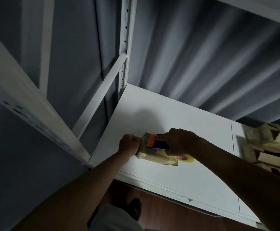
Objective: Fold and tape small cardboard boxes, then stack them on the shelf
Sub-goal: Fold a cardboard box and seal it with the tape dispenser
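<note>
Head view: you are holding 1 small cardboard box [156,155] down on the white shelf [177,117], near its front left corner. Your left hand [129,145] is gripping the box's left end with curled fingers. Your right hand [177,141] is gripping an orange and blue tape dispenser [156,142] on top of the box, its yellowish tape roll [186,158] sticking out by the right end. A pile of other boxes [269,144] is sitting at the shelf's right edge, well apart. Grey curtains [202,55] are hanging behind.
</note>
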